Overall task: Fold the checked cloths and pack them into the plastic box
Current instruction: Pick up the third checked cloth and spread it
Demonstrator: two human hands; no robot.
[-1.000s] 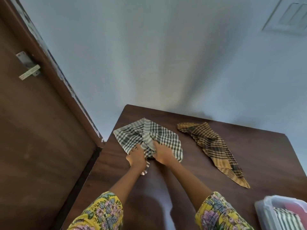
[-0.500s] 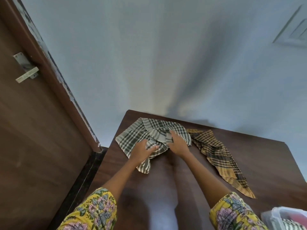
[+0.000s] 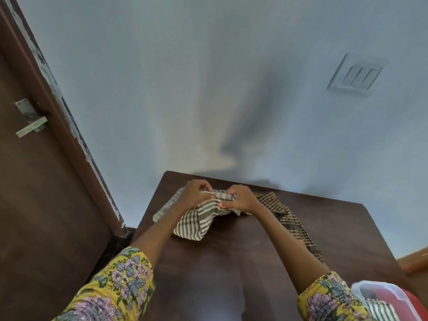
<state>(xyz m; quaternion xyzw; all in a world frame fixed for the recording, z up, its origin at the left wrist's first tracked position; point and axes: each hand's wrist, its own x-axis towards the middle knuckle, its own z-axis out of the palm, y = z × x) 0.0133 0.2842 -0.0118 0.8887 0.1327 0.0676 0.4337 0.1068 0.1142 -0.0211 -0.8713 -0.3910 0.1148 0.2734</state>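
A green-and-white checked cloth [image 3: 195, 220] lies bunched at the far left of the dark wooden table [image 3: 231, 262]. My left hand [image 3: 195, 193] and my right hand [image 3: 240, 198] both pinch its far edge, close together and lifted a little off the table. A brown-and-yellow checked cloth [image 3: 289, 221] lies stretched out to the right of it, partly behind my right forearm. The clear plastic box [image 3: 379, 295] sits at the bottom right corner, with a striped cloth [image 3: 379, 309] inside it.
A brown door [image 3: 34, 193] with a metal latch [image 3: 31, 122] stands to the left of the table. A pale wall rises behind it, with a switch plate [image 3: 356, 74] at upper right. The table's right edge drops off near the box.
Both hands moved from the middle of the green cloth to its far edge, drawing it up. The camera tilted, so the table sits lower in view and the box shows more.
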